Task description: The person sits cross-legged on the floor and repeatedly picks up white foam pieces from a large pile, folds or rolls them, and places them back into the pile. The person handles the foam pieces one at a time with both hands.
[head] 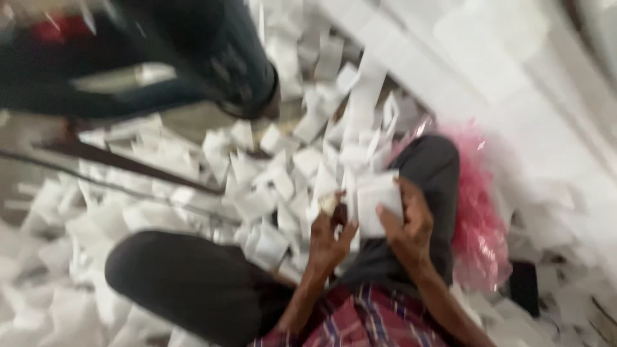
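Observation:
The view is blurred by motion. My right hand (407, 222) grips a small stack of white paper pieces (376, 199) just above my right knee. My left hand (328, 238) is closed around a small dark object with a pale tip (332, 207), held right beside the stack's left edge. Both hands hover between my knees, which are in dark grey trousers (193, 283). A checked red and purple cloth (373, 318) covers my lap.
Several loose white paper pieces (257, 186) litter the floor in front of me. Another person's leg in dark jeans (225, 58) stands at the top. A pink plastic bag (479, 212) lies by my right leg, a dark flat object (524, 287) beyond it.

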